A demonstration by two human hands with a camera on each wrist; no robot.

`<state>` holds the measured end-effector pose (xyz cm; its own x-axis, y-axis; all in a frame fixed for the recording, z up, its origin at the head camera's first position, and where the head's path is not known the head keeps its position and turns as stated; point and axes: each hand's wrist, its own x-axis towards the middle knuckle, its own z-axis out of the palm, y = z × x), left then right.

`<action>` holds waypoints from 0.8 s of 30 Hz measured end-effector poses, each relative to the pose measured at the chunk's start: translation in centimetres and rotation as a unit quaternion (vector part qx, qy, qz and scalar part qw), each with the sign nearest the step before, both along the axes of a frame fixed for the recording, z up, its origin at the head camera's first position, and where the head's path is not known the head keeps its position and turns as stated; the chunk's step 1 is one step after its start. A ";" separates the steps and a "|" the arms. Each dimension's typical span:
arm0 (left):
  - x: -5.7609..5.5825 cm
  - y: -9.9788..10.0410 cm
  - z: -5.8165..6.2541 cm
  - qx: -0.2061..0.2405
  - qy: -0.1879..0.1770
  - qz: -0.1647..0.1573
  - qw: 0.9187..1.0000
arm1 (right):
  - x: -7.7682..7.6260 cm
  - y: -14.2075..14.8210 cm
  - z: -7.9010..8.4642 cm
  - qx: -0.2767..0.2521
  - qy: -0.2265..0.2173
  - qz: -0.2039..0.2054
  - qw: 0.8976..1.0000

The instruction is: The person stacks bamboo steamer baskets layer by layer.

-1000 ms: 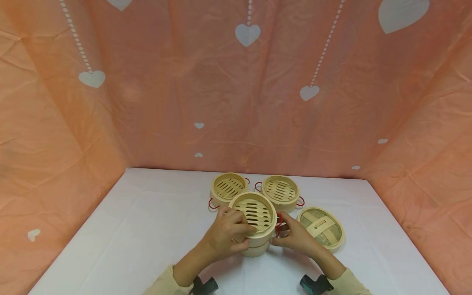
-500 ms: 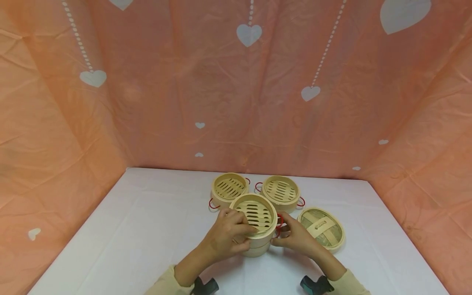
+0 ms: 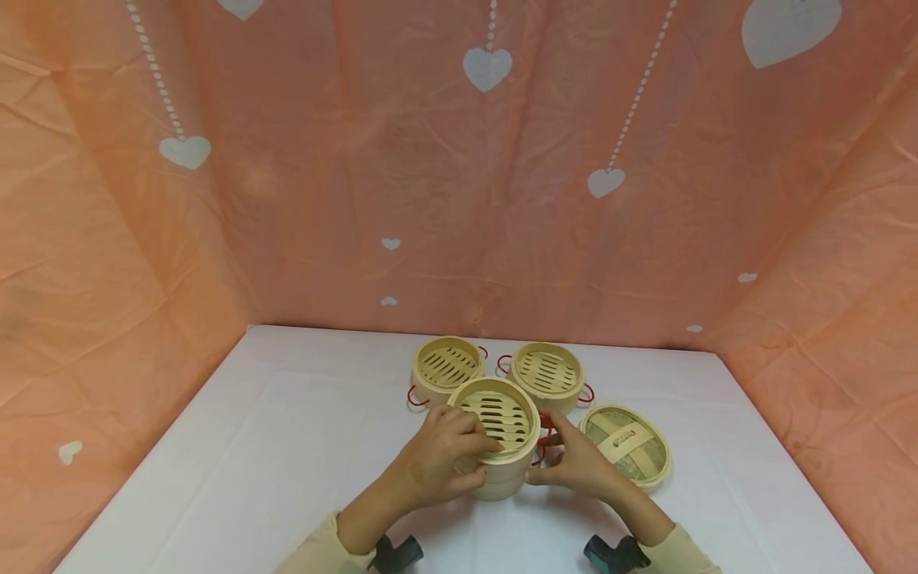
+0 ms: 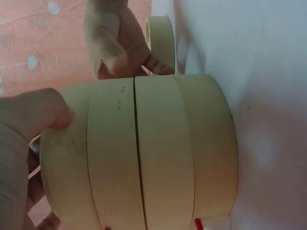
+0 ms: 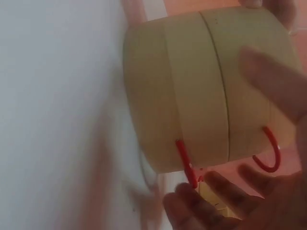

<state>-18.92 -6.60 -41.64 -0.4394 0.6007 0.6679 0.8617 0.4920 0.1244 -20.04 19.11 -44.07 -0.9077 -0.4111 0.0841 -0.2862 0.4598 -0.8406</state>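
Two round bamboo steamer baskets stand stacked near the middle of the table in the head view. My left hand [image 3: 446,453] grips the rim of the upper steamer basket [image 3: 519,430], fingers over the edge and thumb [image 4: 43,112] on the outer wall. Beneath it is the lower steamer basket [image 3: 498,485], upright on the table. My right hand [image 3: 574,461] is at the stack's right side, beside the red handles [image 5: 187,163]. Its fingers [image 5: 225,191] are spread loosely, and its thumb lies over the upper wall; whether it touches cannot be told.
Behind the stack are two more bamboo baskets, one at back left [image 3: 448,365] and one at back right [image 3: 547,373], with red handles. A woven bamboo lid [image 3: 625,445] lies to the right. The white table [image 3: 323,414] meets an orange curtain [image 3: 466,199] at the back.
The upper basket's rim sits slightly lower than a second ago, and the seam between the stacked baskets looks narrower. Both hands stay nearly in place.
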 end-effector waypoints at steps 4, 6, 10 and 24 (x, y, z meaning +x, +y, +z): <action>-0.1 -0.4 0.3 0.003 -0.007 -0.004 1.000 | -0.1 -0.2 0.2 -0.018 0.014 0.001 1.000; -0.2 -0.8 0.5 0.017 -0.014 -0.008 1.000 | -0.2 -0.3 0.4 -0.025 0.019 0.003 1.000; -0.9 -1.8 0.8 0.055 -0.050 -0.011 0.997 | -0.2 -0.4 0.9 -0.034 0.026 0.013 0.999; -4.6 -5.1 1.4 0.072 -0.073 0.064 0.993 | -0.4 -0.8 1.3 -0.037 0.035 0.010 0.999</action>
<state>-23.55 -11.69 -40.23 -0.6038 0.4373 0.6665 0.7612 0.5644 0.3194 -20.41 18.31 -42.73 -0.8905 -0.4186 0.1785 -0.3541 0.3910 -0.8495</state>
